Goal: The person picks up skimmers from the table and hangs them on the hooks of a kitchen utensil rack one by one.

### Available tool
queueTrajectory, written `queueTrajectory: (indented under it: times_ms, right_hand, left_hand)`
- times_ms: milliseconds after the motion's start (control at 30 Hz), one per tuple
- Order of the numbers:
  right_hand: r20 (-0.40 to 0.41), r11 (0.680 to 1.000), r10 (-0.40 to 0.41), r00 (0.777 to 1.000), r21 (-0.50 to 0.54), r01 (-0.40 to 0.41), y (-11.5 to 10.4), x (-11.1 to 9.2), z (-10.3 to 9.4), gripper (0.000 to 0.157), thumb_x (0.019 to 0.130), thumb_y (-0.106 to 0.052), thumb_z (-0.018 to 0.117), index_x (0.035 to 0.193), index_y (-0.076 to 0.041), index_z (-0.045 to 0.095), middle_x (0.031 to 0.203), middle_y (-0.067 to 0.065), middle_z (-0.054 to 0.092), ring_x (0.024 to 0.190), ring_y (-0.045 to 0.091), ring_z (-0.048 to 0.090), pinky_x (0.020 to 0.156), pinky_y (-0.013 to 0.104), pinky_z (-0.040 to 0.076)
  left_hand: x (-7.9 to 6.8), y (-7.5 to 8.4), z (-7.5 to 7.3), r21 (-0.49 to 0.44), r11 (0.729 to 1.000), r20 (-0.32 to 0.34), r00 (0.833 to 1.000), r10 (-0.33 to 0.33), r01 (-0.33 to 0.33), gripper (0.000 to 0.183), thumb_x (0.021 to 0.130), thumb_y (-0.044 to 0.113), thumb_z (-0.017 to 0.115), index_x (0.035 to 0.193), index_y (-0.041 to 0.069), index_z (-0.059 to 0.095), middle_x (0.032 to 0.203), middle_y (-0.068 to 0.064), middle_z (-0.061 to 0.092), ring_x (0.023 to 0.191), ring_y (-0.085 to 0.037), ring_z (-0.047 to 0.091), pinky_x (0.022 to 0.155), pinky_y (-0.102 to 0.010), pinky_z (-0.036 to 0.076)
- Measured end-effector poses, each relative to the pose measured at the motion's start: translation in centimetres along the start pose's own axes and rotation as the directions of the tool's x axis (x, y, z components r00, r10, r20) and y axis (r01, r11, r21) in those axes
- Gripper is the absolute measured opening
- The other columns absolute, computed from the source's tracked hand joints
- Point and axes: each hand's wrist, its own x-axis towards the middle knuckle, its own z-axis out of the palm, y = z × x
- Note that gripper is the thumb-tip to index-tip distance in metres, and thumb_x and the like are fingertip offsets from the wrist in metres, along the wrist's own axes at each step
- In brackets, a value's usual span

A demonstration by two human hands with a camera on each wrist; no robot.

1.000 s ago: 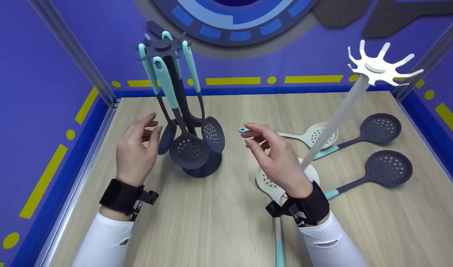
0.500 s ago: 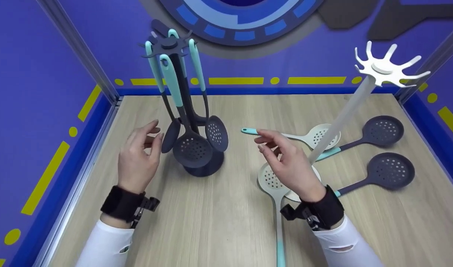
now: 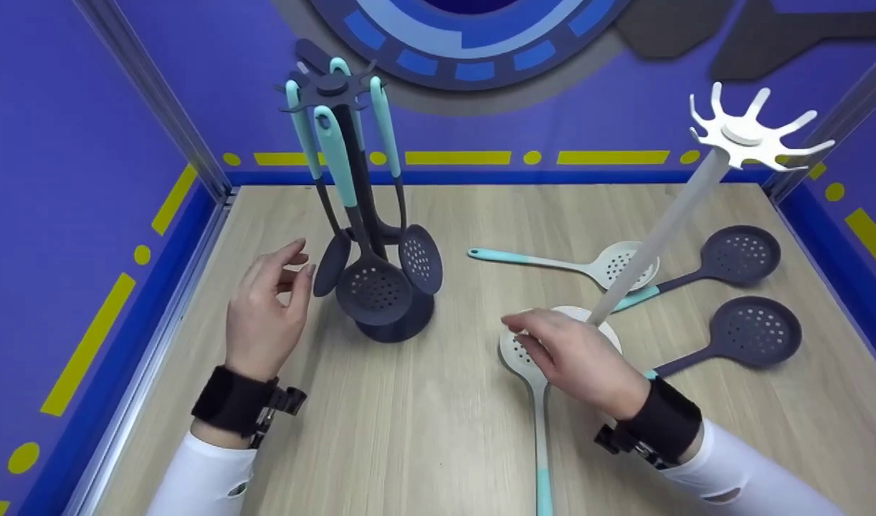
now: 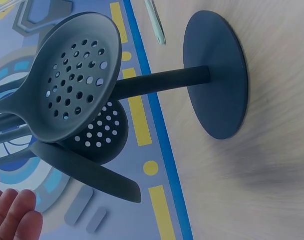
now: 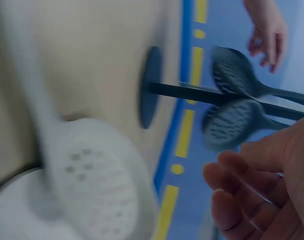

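Note:
My left hand (image 3: pixel 266 308) hovers just left of a dark utensil stand (image 3: pixel 402 326), fingers loosely bent and holding nothing. From that stand's hooks hang several dark utensils with mint handles; a dark skimmer (image 3: pixel 373 292) faces the front. In the left wrist view, my fingertips show at the lower left, apart from the skimmer (image 4: pixel 74 75). Over a white skimmer (image 3: pixel 540 430) is my right hand (image 3: pixel 581 358), which hides part of its perforated head. Its fingers (image 5: pixel 231 185) are loosely bent with nothing between them in the right wrist view. Whether it touches the skimmer cannot be told.
A white stand (image 3: pixel 743 136) with bare hooks rises at the right, its base partly behind my right hand. Two dark skimmers (image 3: pixel 757 331) lie right of it. Another white skimmer (image 3: pixel 531 258) lies behind. Blue walls (image 3: pixel 467 122) border the wooden table (image 3: pixel 438 430).
My right hand has moved rightward and toward me, from near the rear white skimmer's handle to over the front white skimmer. The left hand stays about where it was beside the dark stand.

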Motion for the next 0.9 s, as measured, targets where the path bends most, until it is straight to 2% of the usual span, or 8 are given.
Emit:
queueTrajectory:
  times_ms: [167,300,467,733,900]
  right_hand:
    - [0.076,0.993,-0.078,0.994,-0.084,0.085,1.3,-2.1,1.0,0.028,0.092,-0.004,0.077,0.118,-0.013,0.073,0.109,0.0,0.076,0.1,0.016,0.074,0.081,0.035,0.063]
    - [0.157,0.99,-0.094,0.983,-0.091,0.109,2.0,-3.7,1.2,0.026,0.091,-0.004,0.077,0.114,-0.015,0.076,0.104,-0.003,0.074,0.096,0.013,0.073,0.079,0.034,0.063]
    - [0.207,0.991,-0.101,0.973,-0.067,0.117,2.5,-5.1,1.2,0.026,0.092,-0.003,0.077,0.113,-0.018,0.077,0.104,-0.006,0.073,0.099,0.012,0.072,0.082,0.035,0.063]
    - [0.251,0.983,-0.178,0.951,-0.004,0.185,2.5,-5.5,1.9,0.023,0.095,-0.004,0.074,0.11,-0.02,0.08,0.117,-0.005,0.073,0.111,0.013,0.071,0.092,0.035,0.062]
    - [0.304,0.987,-0.155,0.94,-0.003,0.163,2.4,-5.4,2.3,0.021,0.094,-0.004,0.073,0.105,-0.02,0.082,0.116,-0.002,0.073,0.109,0.016,0.071,0.091,0.035,0.061]
  left_hand:
    - [0.0,-0.1,-0.1,-0.001,1.0,-0.004,1.0,-0.004,0.004,0.034,0.102,0.014,0.068,0.137,0.013,0.069,0.115,-0.005,0.075,0.083,-0.016,0.073,0.08,-0.006,0.049]
    - [-0.1,-0.1,-0.2,-0.004,1.0,-0.006,1.0,-0.002,0.002,0.035,0.102,0.015,0.068,0.137,0.013,0.069,0.115,-0.004,0.075,0.083,-0.016,0.074,0.081,-0.005,0.048]
    - [-0.4,-0.3,-0.4,-0.006,1.0,-0.005,1.0,-0.007,0.007,0.035,0.102,0.014,0.069,0.137,0.014,0.069,0.114,-0.004,0.075,0.083,-0.016,0.074,0.081,-0.004,0.048]
    - [-0.9,-0.6,-0.7,0.009,0.999,0.005,0.999,-0.032,0.032,0.036,0.102,0.015,0.069,0.138,0.014,0.068,0.114,-0.004,0.075,0.084,-0.017,0.074,0.082,-0.002,0.046]
    - [-0.8,-0.5,-0.9,0.006,0.999,0.005,0.999,-0.04,0.04,0.036,0.102,0.017,0.069,0.138,0.016,0.068,0.114,-0.003,0.075,0.084,-0.016,0.074,0.082,-0.001,0.045]
